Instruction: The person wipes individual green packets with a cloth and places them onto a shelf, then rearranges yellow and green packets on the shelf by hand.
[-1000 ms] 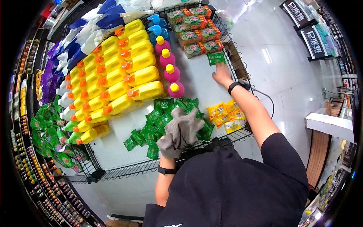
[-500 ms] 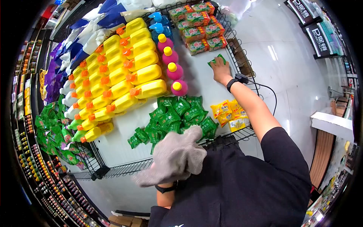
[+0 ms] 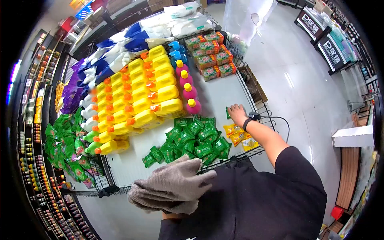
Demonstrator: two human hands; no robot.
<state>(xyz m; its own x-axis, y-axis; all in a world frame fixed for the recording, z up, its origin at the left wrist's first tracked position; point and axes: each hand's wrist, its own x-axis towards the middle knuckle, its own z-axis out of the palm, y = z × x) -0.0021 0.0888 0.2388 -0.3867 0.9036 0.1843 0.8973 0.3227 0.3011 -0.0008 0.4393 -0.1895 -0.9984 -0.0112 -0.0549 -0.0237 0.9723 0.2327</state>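
Cloth came nearest: a grey cloth (image 3: 148,196) wrapped the left hand (image 3: 178,182), raised close to the chest and clear of the wire-rimmed display table (image 3: 132,185); the hand itself was covered, so how tightly it gripped could not be told.

Beyond the rim lay a loose heap of green packets (image 3: 196,138), overlapping and pointing every way; just to its right sat a smaller cluster of yellow packets (image 3: 238,134), also untidy. By my reading this front part was the unsorted share of the work, while a broad bare patch of white tabletop (image 3: 224,90) lay open behind it.

The right hand (image 3: 239,113) reached forward with the forearm low over the yellow packets, palm down, fingers laid over a single green packet (image 3: 227,113) on the tabletop, near the heap; whether it pinched the packet or only pressed it I could not tell; a black wristband (image 3: 250,119) with a cable sat at the wrist.

Further back the stock looked settled: yellow bottles (image 3: 140,100) in close rows, pink bottles (image 3: 189,90) in one line beside them, blue spray bottles (image 3: 175,50) behind, and boxed packs (image 3: 211,54) stacked at the far corner.
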